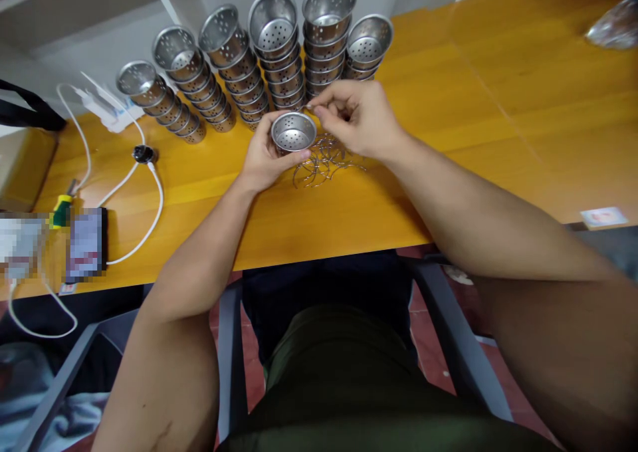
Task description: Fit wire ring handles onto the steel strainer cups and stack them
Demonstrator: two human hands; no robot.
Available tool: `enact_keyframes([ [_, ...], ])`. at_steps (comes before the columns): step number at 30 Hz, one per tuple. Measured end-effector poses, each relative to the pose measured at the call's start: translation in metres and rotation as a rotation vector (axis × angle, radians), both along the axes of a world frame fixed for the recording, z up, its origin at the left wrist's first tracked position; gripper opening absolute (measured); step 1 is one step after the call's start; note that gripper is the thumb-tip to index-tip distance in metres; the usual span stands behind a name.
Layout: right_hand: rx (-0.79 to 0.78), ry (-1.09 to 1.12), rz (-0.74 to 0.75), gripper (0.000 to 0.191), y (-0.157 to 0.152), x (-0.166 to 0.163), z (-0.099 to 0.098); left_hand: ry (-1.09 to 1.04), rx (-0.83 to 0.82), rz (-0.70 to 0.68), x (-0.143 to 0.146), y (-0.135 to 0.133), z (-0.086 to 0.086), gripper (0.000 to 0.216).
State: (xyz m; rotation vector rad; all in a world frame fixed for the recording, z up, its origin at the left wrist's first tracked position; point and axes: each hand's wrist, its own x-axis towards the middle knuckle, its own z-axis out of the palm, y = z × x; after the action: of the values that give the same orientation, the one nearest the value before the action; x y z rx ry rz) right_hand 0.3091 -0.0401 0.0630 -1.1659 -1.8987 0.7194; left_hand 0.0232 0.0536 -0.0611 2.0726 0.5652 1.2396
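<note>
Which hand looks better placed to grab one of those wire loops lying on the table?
Probably the right hand: it hovers just above the wire loops, fingertips at the rim of the metal cup. The left hand is wrapped around that cup, so it is occupied.

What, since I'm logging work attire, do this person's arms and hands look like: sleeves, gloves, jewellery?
The left arm and right arm are bare as far up as the view shows: no sleeves, watch or bracelet. The left hand and right hand wear no gloves, and I can make out no rings. A thin scratch-like line marks the left arm near the picture's bottom edge.
</note>
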Motion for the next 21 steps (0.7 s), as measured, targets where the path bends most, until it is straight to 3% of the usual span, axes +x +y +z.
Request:
enact_keyframes([
  [4, 0.002, -0.13, 0.006, 0.069, -0.003, -0.002, 0.001, 0.002, 0.042, -0.024, 0.002, -0.003, -0.004, 0.121],
  [12, 0.027, -0.146, -0.018, 0.066, 0.0, -0.008, -0.006, 0.017, 0.036, -0.047, 0.006, -0.008, -0.005, 0.12],
  [18, 0.031, -0.096, -0.075, 0.051, 0.0, -0.022, -0.015, 0.063, 0.094, 0.013, 0.006, -0.021, 0.008, 0.127],
  [21, 0.033, -0.073, -0.062, 0.041, 0.0, -0.029, -0.018, 0.09, 0.097, 0.048, 0.008, -0.028, 0.016, 0.121],
])
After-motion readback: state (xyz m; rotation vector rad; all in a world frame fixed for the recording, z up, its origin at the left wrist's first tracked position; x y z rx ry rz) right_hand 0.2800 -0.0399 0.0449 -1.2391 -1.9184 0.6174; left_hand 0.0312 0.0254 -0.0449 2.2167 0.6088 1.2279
